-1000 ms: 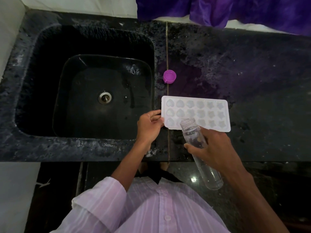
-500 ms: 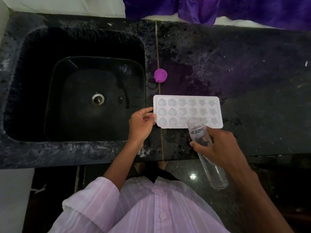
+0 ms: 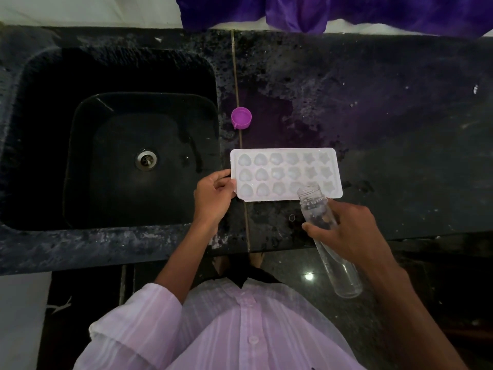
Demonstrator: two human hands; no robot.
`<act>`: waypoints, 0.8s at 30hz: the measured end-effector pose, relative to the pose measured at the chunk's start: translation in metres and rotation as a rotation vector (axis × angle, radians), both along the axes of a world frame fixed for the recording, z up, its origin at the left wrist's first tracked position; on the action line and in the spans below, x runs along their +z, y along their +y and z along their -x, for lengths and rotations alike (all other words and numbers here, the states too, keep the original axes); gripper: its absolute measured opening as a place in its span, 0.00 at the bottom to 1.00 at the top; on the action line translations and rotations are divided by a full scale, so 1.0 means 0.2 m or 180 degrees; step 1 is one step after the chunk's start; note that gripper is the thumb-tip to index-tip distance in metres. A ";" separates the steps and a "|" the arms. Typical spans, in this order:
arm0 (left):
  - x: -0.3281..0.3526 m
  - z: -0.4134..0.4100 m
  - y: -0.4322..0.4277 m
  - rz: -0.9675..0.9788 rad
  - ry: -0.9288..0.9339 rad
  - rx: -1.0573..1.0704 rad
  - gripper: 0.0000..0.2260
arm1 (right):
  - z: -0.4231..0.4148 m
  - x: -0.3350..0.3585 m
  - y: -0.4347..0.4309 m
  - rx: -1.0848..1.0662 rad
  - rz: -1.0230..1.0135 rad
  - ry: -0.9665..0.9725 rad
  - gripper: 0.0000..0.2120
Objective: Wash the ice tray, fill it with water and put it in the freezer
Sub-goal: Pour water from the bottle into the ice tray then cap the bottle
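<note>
A white ice tray (image 3: 285, 173) with heart and star shaped cells lies flat on the black stone counter (image 3: 386, 129), just right of the sink. My left hand (image 3: 213, 194) pinches the tray's left edge. My right hand (image 3: 346, 233) grips a clear uncapped plastic bottle (image 3: 320, 220), tilted with its open mouth over the tray's near row toward the right. The bottle's lower end sticks out past the counter's front edge.
A black sink (image 3: 120, 156) with a metal drain (image 3: 146, 159) fills the left side. A purple bottle cap (image 3: 241, 118) lies on the counter behind the tray. Purple cloth (image 3: 333, 12) hangs along the back wall. The counter's front edge runs below my hands.
The bottle's mouth has shifted right along the tray's near row. My left hand keeps its hold on the tray's left edge. The view has drifted slightly.
</note>
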State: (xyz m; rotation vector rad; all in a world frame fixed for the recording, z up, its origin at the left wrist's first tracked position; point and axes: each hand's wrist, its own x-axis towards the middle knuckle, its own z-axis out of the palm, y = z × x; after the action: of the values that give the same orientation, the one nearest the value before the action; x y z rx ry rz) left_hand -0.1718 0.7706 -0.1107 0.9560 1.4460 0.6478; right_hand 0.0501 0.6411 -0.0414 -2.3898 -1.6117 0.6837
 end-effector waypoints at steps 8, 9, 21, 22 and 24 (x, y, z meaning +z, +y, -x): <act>0.00 0.00 -0.01 0.0027 -0.0008 0.0052 0.14 | -0.07 -0.01 -0.02 -0.0005 -0.0015 -0.0014 0.19; 0.01 -0.01 -0.01 0.0025 -0.0010 0.0053 0.14 | -0.08 -0.02 -0.02 -0.0011 -0.0028 -0.0018 0.19; 0.02 -0.02 -0.02 0.0018 -0.0055 0.0124 0.14 | -0.17 -0.02 -0.06 -0.0110 -0.0011 0.0046 0.17; 0.02 -0.02 -0.02 0.0017 -0.0039 0.0124 0.14 | -0.17 -0.03 -0.06 -0.0108 -0.0014 0.0022 0.17; 0.02 -0.02 -0.02 0.0022 -0.0032 0.0120 0.13 | -0.18 -0.03 -0.07 -0.0124 -0.0013 -0.0008 0.17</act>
State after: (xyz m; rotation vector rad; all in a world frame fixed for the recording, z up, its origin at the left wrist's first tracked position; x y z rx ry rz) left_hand -0.1680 0.7674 -0.1076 0.9209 1.4593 0.6741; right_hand 0.0869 0.6279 -0.0468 -2.4134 -1.5614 0.6701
